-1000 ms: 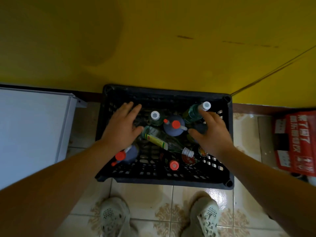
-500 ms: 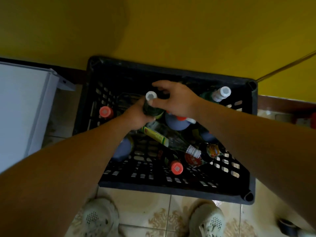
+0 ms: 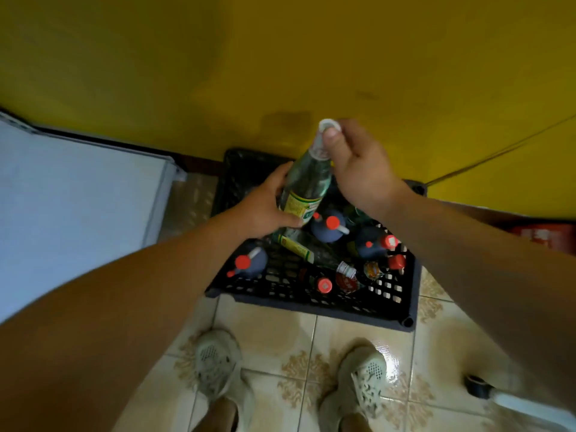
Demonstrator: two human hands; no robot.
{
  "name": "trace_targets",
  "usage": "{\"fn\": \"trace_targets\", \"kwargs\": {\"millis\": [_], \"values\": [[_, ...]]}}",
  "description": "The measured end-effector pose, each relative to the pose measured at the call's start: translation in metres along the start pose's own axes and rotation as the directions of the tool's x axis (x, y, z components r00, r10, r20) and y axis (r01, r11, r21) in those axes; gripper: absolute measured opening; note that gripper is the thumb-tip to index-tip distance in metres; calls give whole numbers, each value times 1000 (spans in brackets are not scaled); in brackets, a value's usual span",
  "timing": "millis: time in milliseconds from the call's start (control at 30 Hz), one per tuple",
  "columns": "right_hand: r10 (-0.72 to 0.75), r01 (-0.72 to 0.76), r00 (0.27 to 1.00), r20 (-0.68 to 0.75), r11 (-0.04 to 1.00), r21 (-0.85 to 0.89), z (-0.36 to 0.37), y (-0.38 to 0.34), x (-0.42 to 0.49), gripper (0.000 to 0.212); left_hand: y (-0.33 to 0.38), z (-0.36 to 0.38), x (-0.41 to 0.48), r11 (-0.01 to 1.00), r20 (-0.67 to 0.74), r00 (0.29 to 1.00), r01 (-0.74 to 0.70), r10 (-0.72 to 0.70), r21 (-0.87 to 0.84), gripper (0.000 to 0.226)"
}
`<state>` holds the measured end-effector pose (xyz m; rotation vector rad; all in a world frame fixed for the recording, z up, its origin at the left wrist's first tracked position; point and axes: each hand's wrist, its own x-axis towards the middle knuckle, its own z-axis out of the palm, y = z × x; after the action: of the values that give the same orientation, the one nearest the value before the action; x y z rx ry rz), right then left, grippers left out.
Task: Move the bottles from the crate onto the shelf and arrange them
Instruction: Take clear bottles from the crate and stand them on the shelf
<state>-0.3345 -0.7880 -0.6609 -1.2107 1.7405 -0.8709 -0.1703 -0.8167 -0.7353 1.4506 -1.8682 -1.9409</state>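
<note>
A clear green glass bottle (image 3: 308,179) with a white cap and a yellow label is held upright above the black plastic crate (image 3: 386,310). My left hand (image 3: 265,207) grips its lower body at the label. My right hand (image 3: 355,163) pinches its neck just under the cap. Inside the crate lie several other bottles: a similar green one (image 3: 299,247) on its side, dark blue ones with red caps (image 3: 249,263), and small red-capped ones (image 3: 324,285).
The crate sits on a tiled floor against a yellow wall. A white shelf surface (image 3: 71,198) lies to the left. A red carton (image 3: 545,235) stands at the right. My two shoes (image 3: 218,363) are just in front of the crate.
Both hands reached into the crate, closed on the white-capped green bottle and lifted it up out of the crate. The view pulled back from the crate.
</note>
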Motion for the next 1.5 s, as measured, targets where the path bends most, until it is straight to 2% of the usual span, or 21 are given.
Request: {"fn": "trace_targets", "kwargs": {"millis": [67, 133, 233, 300, 333, 433, 500, 567, 633, 700, 800, 900, 1000, 1133, 1233, 1400, 1500], "values": [[32, -29, 997, -71, 998, 52, -22, -61, -19, 39, 37, -6, -45, 1000, 5, 1000, 16, -16, -1, 104], [53, -45, 992, -113, 996, 76, -45, -123, -42, 53, 82, -10, -91, 998, -19, 1000, 15, -16, -63, 95], [-16, 24, 995, -100, 996, 87, -79, -205, -81, 48, 142, -12, -161, 994, -52, 999, -20, 14, -111, 88], [-83, 80, 996, 43, 995, 59, -104, -247, -105, 28, 181, -14, -210, 990, -85, 996, -26, 14, -139, 90], [-95, 89, 985, 143, 995, 51, -117, -268, -116, 25, 199, -14, -236, 986, -109, 994, -25, 7, -163, 92], [-101, 74, 936, 338, 993, 93, -151, -332, -151, 46, 254, -6, -310, 973, -205, 979, -63, 17, -221, 88], [-170, 144, 914, 368, 985, 96, -165, -378, -177, 39, 285, 3, -360, 955, -264, 963, -121, 47, -269, 82], [-242, 231, 908, 342, 970, 72, -174, -423, -205, 30, 314, 14, -409, 930, -325, 940, -206, 102, -305, 80], [-314, 319, 892, 326, 947, 41, -177, -465, -236, 28, 339, 26, -457, 928, -401, 901, -281, 167, -244, 78], [-397, 408, 856, 332, 912, 39, -177, -502, -266, 27, 358, 32, -499, 932, -505, 840, -320, 197, -170, 70], [-490, 491, 800, 347, 866, 93, -172, -544, -309, 19, 372, 33, -559, 911, -633, 752, -372, 184, -177, 72], [-473, 456, 729, 495, 875, 162, -153, -575, -350, 24, 368, 35, -619, 911, -703, 694, -376, 156, -170, 68], [-481, 463, 620, 620, 862, 206, -113, -593, -401, 24, 341, 43, -683, 925, -760, 642, -341, 97, -170, 74], [-528, 502, 521, 670, 825, 259, -36, -603, -488, 32, 281, 63, -774, 926, -841, 540, -312, -9, -210, 77], [-531, 500, 438, 725, 814, 294, 25, -607, -562, 25, 228, 79, -849, 918, -881, 466, -310, -80, -248, 80], [-546, 520, 268, 794, 776, 358, 116, -607, -680, 19, 148, 115, -964, 915, -934, 304, -290, -190, -280, 83], [-527, 543, 169, 833, 755, 368, 160, -606, -739, 26, 107, 132, -1016, 908, -943, 225, -289, -245, -304, 87]]}}
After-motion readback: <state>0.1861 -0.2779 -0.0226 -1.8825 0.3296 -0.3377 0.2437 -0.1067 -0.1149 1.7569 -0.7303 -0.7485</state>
